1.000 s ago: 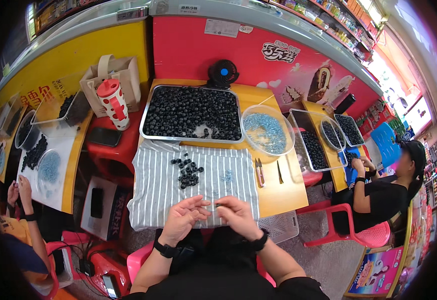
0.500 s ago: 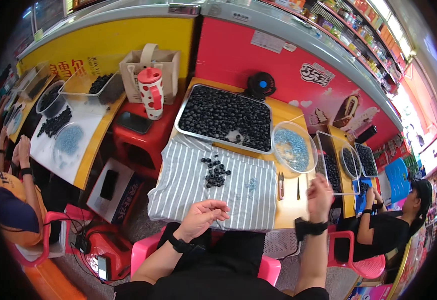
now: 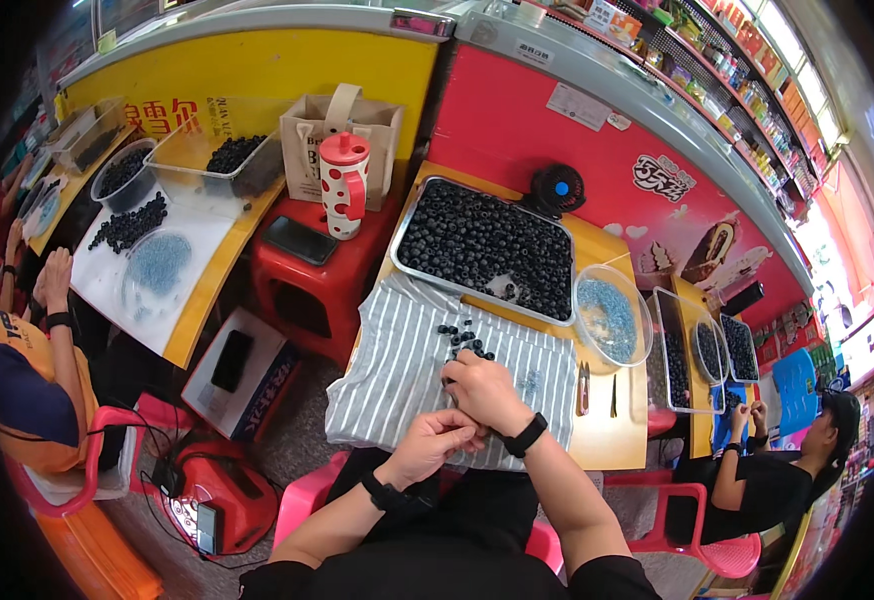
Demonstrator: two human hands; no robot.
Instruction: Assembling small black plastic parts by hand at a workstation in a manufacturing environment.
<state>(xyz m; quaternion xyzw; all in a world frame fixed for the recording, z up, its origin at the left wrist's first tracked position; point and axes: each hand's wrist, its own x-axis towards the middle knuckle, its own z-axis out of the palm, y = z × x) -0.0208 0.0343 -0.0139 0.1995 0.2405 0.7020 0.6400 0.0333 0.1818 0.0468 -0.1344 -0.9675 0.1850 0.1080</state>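
On a grey-and-white striped cloth (image 3: 382, 395) lies a small pile of round black bead-like pieces (image 3: 462, 335). My right hand (image 3: 490, 392) reaches over the cloth, its curled fingers at the near edge of this pile; what they hold, if anything, is hidden. Close beside it, lower down, my left hand (image 3: 429, 444) has thumb and fingers pinched together, with the thing between them too small to make out. A few small pale-blue pieces (image 3: 530, 382) lie on the cloth right of my right hand.
Behind the cloth stands a metal tray (image 3: 419, 268) full of black pieces. To the right are a clear round tub (image 3: 647, 335) of pale-blue pieces, small snips (image 3: 583, 390) and tweezers (image 3: 614, 396). A black fan (image 3: 559, 190) stands behind. Co-workers sit at both sides.
My right hand has come from beside the tub to the black pile on the cloth. My left hand now pinches near it. The whole view has shifted a little.
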